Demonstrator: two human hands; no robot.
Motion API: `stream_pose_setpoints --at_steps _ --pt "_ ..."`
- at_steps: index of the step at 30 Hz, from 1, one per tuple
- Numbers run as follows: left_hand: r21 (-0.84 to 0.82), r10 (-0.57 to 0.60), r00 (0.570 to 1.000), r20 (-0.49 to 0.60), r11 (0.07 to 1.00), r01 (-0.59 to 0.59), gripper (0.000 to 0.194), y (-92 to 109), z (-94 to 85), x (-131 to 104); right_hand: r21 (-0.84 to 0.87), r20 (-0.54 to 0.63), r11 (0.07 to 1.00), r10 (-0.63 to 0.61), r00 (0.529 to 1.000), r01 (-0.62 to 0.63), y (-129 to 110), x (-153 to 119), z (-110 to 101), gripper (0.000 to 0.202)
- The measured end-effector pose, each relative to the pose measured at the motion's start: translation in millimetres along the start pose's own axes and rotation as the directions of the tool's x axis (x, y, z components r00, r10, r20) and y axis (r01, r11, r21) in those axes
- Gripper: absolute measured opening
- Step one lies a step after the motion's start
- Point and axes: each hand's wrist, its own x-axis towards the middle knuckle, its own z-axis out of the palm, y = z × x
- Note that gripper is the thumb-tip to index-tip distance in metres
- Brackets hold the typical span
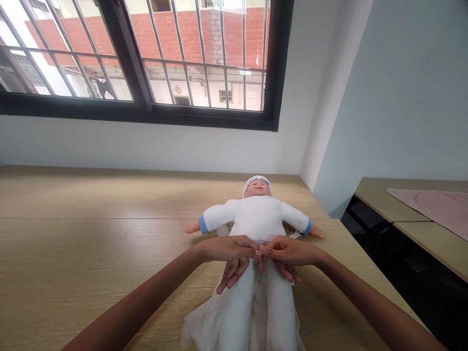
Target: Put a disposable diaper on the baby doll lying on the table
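In the head view, a baby doll (258, 217) is seen on its back on a wooden table (109, 268), with its head toward the window (204, 53) and its legs toward the person. Its arms are spread wide. A white top, blue cuffs (203, 224) and a small cap (257, 181) are worn by it. A thin white cloth (204, 317) is spread under it and shows between its legs (237, 307). The left hand (232, 249) and the right hand (290, 251) are held over its waist, and their fingertips are brought together there. The thumb and first finger of each hand are bent close, as in a pinch, and the other fingers are left loose and pointing down. Whether any cloth is caught in the pinch cannot be told. The doll looks light, and its body is likely soft and easily squashed, so it should be held gently with both hands, one under the back and one under the hips. The head and the ends of the arms look harder, and pulling by them is best avoided. The thin cloth looks floppy and may be torn or bunched, so it is best taken by a flat edge.
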Motion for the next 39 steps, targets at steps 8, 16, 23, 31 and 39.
stream_pose_setpoints --at_steps 8,16,23,31,39 --pt "-0.021 0.019 0.999 0.026 1.0 -0.018 0.055 0.5 0.8 0.4 0.008 0.008 1.0 0.009 1.0 -0.009 0.8 0.7 -1.2 0.063" --pt "-0.042 -0.003 0.997 0.077 0.999 0.007 0.051 5.3 -0.2 0.7 0.015 0.022 1.0 -0.006 1.0 0.005 3.2 2.0 -2.2 0.064" --pt "-0.022 0.033 0.997 0.07 0.999 -0.031 0.051 -5.0 -4.8 3.9 0.002 0.024 1.0 0.001 1.0 -0.001 2.8 1.3 -2.4 0.064" --pt "0.048 0.038 0.999 -0.024 0.998 -0.036 0.042 -2.9 0.2 0.3 -0.012 0.037 1.0 -0.027 0.999 0.027 2.9 0.5 -2.3 0.064" --pt "0.044 -0.083 0.996 -0.022 0.996 0.084 0.038 10.4 8.5 2.7 -0.165 -0.084 0.985 0.035 0.996 -0.049 -5.9 -2.3 6.9 0.063"
